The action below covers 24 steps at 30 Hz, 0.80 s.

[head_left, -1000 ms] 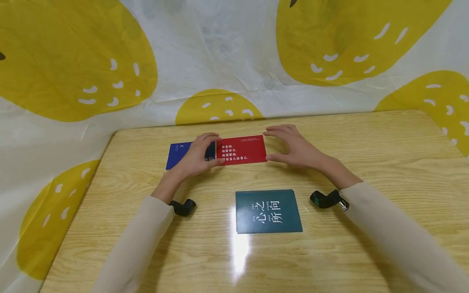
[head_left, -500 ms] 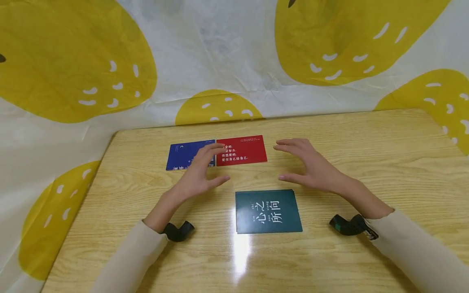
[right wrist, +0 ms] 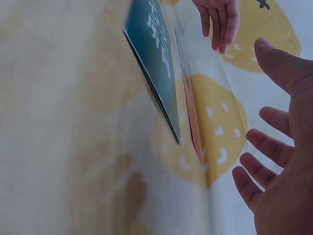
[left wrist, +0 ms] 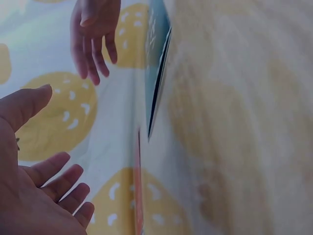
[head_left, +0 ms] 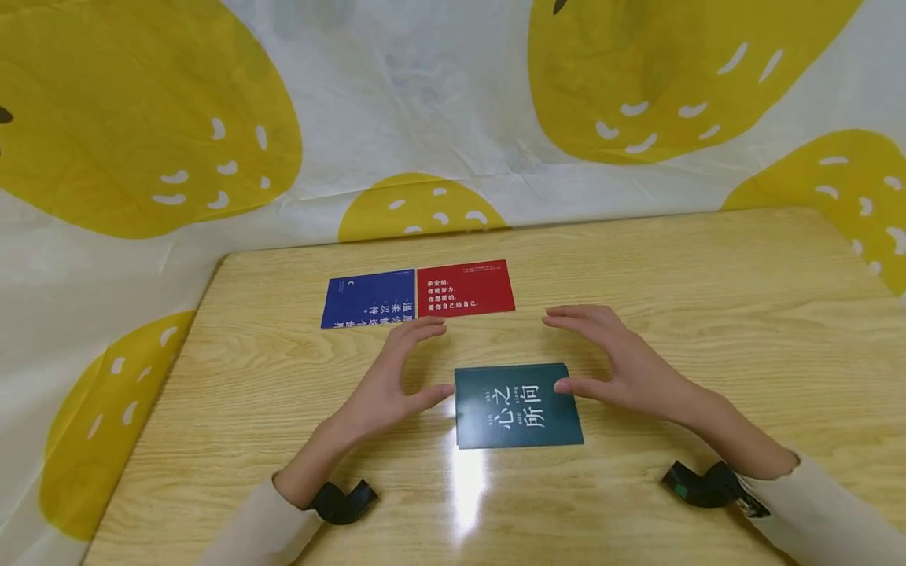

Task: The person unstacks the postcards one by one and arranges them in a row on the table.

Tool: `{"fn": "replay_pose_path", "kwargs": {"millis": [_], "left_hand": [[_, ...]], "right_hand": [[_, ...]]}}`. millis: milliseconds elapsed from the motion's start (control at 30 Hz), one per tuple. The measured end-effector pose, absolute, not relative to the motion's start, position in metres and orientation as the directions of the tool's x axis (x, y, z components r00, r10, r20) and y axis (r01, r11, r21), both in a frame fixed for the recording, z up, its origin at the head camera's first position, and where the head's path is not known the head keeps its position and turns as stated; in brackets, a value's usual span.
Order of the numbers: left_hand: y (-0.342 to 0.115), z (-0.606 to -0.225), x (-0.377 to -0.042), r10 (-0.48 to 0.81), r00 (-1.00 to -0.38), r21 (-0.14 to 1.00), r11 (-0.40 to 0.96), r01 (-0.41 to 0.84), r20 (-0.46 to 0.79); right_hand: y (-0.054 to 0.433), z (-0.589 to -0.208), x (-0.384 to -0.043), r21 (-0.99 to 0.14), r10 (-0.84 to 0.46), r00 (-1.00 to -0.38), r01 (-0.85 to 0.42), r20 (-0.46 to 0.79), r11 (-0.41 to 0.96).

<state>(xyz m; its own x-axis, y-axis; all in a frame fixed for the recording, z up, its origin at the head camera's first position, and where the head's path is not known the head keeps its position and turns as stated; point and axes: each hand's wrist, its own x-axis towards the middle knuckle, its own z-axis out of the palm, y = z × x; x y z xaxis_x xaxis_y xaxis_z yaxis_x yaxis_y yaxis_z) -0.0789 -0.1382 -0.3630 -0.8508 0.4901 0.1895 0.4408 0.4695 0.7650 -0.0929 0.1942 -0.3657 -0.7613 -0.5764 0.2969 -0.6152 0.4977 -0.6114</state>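
A dark green card stack with white characters lies flat on the table, between and slightly below my two hands in the head view. My left hand hovers at its left edge, fingers spread and holding nothing. On the other side my right hand is likewise spread, its thumb overlapping the right edge of the stack in this view. Both wrist views show the hands apart from the green stack, palms facing each other. Farther back, a red card with white text lies beside a blue card.
The wood-grain table reaches back to a white cloth printed with big yellow fruit. Black curved mounts hang at both wrists. A bright light reflection shows on the tabletop below the green stack.
Both hands have let go of the red card's ends and come back toward the person, to either side of the green stack. The red, blue and green cards have stayed in place.
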Motion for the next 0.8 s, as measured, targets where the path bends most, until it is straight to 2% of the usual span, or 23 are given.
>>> {"fn": "replay_pose_path", "kwargs": {"millis": [433, 800], "left_hand": [[-0.13, -0.378, -0.055, 0.501, -0.85, 0.8, 0.438, 0.411, 0.163], [-0.127, -0.393, -0.047, 0.539, -0.829, 0.786, 0.444, 0.431, 0.15]], "right_hand": [[0.194, -0.375, -0.067, -0.628, -0.584, -0.751, -0.622, 0.308, 0.468], [0.197, -0.387, -0.057, -0.632, -0.59, -0.767, -0.593, 0.252, 0.5]]}}
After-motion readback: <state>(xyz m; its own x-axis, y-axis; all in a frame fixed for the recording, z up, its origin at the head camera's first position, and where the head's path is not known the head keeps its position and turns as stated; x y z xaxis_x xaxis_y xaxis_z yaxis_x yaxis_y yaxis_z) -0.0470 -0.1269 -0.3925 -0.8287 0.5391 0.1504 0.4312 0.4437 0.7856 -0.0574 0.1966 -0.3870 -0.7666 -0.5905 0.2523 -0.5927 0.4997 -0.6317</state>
